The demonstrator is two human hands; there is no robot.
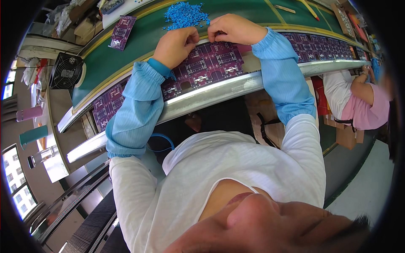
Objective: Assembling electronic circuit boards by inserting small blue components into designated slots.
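A panel of purple circuit boards [206,65] lies in the metal rail in front of me, with both hands at its far edge. My left hand [176,46] is closed, thumb and fingertips pinched together above the board. A blue band circles that wrist. To its right, my right hand [236,29] bends its fingers down to the rail's far edge, fingertips pressed together. Whatever either hand pinches is too small or hidden to make out. Just beyond them, a heap of small blue components [185,14] rests on the green work surface [143,38].
A loose purple board [122,33] lies at the far left, near a black fan [66,71]. More boards [320,47] line the rail to the right. A yellow-handled tool [310,9] lies at the far right. A co-worker in pink [367,105] sits beyond my right arm.
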